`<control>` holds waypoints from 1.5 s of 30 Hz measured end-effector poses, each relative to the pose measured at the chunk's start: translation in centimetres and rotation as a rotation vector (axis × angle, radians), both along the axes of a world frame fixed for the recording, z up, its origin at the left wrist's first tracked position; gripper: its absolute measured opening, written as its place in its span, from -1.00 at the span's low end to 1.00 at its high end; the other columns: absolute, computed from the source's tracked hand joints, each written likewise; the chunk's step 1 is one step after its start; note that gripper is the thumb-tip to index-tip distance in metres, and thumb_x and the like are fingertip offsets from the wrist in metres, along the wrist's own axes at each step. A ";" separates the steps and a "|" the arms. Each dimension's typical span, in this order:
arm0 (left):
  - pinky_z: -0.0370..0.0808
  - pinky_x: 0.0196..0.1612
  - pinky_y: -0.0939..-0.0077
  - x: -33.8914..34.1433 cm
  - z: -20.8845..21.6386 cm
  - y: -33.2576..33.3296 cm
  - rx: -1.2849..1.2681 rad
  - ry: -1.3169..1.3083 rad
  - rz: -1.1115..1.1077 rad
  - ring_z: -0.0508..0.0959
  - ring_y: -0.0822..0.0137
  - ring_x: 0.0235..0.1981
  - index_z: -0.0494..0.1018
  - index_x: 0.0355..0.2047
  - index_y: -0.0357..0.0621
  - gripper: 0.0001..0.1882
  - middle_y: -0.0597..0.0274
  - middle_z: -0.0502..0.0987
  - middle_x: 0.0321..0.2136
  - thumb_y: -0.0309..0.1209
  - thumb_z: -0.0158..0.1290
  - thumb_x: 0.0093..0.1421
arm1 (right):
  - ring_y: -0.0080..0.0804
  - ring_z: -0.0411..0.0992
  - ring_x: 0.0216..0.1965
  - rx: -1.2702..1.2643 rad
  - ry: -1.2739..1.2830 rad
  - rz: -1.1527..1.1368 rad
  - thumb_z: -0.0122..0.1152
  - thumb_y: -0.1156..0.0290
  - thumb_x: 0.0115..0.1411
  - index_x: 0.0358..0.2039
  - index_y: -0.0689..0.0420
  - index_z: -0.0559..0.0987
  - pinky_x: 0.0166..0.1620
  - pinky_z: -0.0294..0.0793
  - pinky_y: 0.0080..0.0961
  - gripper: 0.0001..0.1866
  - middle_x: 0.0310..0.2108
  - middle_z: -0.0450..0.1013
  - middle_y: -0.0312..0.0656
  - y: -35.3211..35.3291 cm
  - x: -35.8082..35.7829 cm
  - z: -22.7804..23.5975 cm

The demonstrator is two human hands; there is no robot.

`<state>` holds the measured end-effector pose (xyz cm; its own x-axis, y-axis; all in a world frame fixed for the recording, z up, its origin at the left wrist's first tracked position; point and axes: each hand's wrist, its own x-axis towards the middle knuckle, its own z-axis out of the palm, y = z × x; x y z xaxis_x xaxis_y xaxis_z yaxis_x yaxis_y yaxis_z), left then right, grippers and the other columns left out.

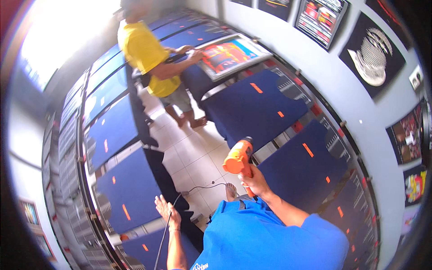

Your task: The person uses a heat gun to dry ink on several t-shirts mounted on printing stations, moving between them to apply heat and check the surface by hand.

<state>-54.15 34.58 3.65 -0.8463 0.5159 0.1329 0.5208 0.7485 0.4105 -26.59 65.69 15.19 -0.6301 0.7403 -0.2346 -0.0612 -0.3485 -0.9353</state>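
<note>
The person's right hand (255, 182) is closed around the grip of an orange, pistol-shaped power tool with a dark nozzle (238, 158), raised above the aisle beside the right-hand row. The left hand (168, 210) is open, fingers spread; a thin dark cable (161, 247) crosses it, whether held I cannot tell. Dark blue, flat fabric panels (297, 164) line both sides, the nearer ones already bearing small orange marks (308, 150). Farther up the right row, a co-worker in yellow (143, 49) handles a pale-framed rectangular screen (245, 66); the surface beneath is hidden, so its progress is unclear.
</note>
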 end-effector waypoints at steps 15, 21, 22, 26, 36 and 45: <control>-0.08 0.41 0.02 -20.9 -4.6 11.1 -0.400 0.211 0.038 -0.04 0.02 0.45 -0.02 0.44 0.06 -0.40 0.13 -0.04 0.45 -0.06 -0.54 0.47 | -0.58 0.39 -0.44 -0.116 -0.116 -0.340 0.34 0.31 0.13 0.02 0.21 0.36 -0.40 0.43 -0.55 -0.49 -0.37 0.37 -0.30 10.0 -4.4 2.6; 0.17 0.32 -0.03 -30.5 -5.0 15.7 -0.895 0.369 -0.005 0.13 -0.03 0.39 0.00 0.42 -0.04 -0.41 0.01 0.03 0.41 -0.11 -0.52 0.47 | -0.52 0.46 -0.38 -0.040 -0.212 -0.479 0.30 0.39 0.11 0.11 0.23 0.34 -0.30 0.53 -0.48 -0.43 -0.27 0.40 -0.23 15.3 -2.0 4.5; 0.20 0.32 0.01 -31.6 -5.7 16.7 -0.700 0.413 -0.074 0.17 -0.03 0.37 0.07 0.39 -0.07 -0.44 -0.01 0.07 0.40 -0.14 -0.48 0.47 | -0.54 0.46 -0.39 -0.028 -0.348 -0.549 0.28 0.38 0.12 0.13 0.21 0.35 -0.33 0.54 -0.49 -0.43 -0.27 0.42 -0.23 15.8 -0.9 6.1; 0.21 0.33 0.11 -38.5 -8.6 16.9 -0.143 0.399 -0.230 0.30 -0.08 0.28 0.32 0.21 -0.32 -0.52 -0.07 0.38 0.22 -0.29 -0.34 0.44 | -0.60 0.46 -0.52 -0.101 -0.500 -0.797 0.23 0.38 0.17 0.20 0.15 0.36 -0.48 0.52 -0.60 -0.43 -0.33 0.46 -0.27 16.1 4.7 8.0; 0.33 0.26 0.25 -37.4 -9.4 17.6 -0.369 0.260 -0.239 0.43 0.02 0.19 0.44 0.04 -0.34 -0.63 -0.13 0.48 0.10 -0.38 -0.22 0.40 | -0.63 0.40 -0.57 -0.176 -0.536 -0.941 0.10 0.23 0.33 0.16 0.13 0.40 -0.54 0.46 -0.66 -0.56 -0.37 0.46 -0.29 13.6 14.7 9.6; 0.36 0.21 0.31 -35.9 -9.7 17.8 -0.557 0.097 -0.266 0.46 0.04 0.12 0.36 0.15 -0.34 -0.58 -0.16 0.44 0.10 -0.38 -0.22 0.38 | -0.65 0.37 -0.58 -0.297 -0.469 -0.886 0.07 0.25 0.35 0.00 0.20 0.44 -0.56 0.42 -0.66 -0.67 -0.39 0.44 -0.29 14.5 18.0 5.0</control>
